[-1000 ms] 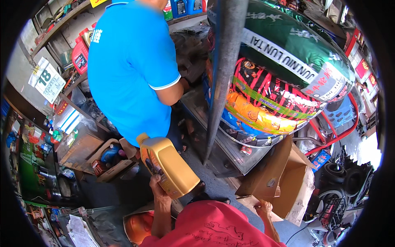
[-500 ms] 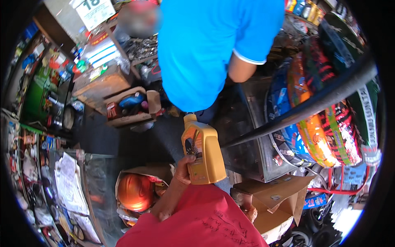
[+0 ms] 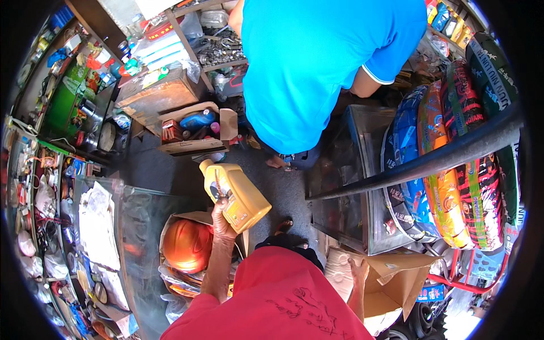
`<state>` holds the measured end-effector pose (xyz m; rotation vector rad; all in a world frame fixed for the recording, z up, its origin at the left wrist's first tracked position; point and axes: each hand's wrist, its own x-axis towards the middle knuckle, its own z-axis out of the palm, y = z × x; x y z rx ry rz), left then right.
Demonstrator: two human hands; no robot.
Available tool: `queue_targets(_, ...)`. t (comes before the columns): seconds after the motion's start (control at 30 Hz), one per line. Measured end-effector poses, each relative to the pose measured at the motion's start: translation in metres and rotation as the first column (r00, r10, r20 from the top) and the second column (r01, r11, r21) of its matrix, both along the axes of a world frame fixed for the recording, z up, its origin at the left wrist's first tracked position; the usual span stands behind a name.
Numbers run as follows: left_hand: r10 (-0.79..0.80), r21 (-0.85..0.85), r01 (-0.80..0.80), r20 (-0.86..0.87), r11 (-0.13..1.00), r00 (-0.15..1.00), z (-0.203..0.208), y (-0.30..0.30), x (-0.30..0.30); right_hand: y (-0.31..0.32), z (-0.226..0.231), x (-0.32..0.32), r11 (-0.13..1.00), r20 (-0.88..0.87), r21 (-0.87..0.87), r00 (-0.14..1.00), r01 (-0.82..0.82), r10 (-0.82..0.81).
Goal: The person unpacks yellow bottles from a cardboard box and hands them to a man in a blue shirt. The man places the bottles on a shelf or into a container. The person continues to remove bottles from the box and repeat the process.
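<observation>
A gold plastic oil jug (image 3: 242,194) with a handle and a capped neck is tilted to the left in front of me. My left hand (image 3: 222,220) grips it low on its labelled side, the thumb lying over the label. On the other side, my right hand (image 3: 358,269) is raised beside an opened cardboard box (image 3: 391,283). Its fingers point up and stand apart, and I see nothing in them. Below the jug, an orange helmet (image 3: 187,245) lies in another box, close to my left forearm.
A person in a blue shirt (image 3: 317,68) bends over shelves ahead. A dark metal bar (image 3: 396,169) slants across the right, before wrapped tires (image 3: 436,170). A glass counter (image 3: 153,226) with papers stands left. A box of bottles (image 3: 195,127) sits on the floor ahead.
My left hand has carried the jug leftward and tipped it further left. My right hand has lifted up beside the cardboard box. The whole view has shifted as well.
</observation>
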<state>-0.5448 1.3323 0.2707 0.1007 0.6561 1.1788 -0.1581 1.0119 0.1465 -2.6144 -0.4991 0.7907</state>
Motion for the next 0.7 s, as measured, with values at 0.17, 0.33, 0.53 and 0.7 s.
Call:
queue_targets(0.17,0.034,0.003,-0.034,-0.022,0.999,0.999,-0.003,-0.034,0.01,-0.044,-0.125,0.047,0.822,-0.744,0.462,0.65,0.333,0.155)
queue_targets(0.33,0.123,-0.005,-0.124,-0.025,0.992,0.992,-0.027,-0.041,-0.015,-0.016,-0.094,0.032,0.962,-0.114,0.168,0.965,-0.217,0.238)
queue_targets(0.53,0.206,0.089,-0.201,-0.06,0.976,0.977,-0.01,0.027,-0.053,-0.044,-0.104,0.043,0.938,-0.024,0.263,0.97,-0.226,0.24)
queue_targets(0.7,0.345,0.144,-0.324,-0.151,0.935,0.926,-0.059,0.138,-0.114,-0.04,-0.04,0.049,0.875,0.031,0.162,0.888,-0.457,0.458)
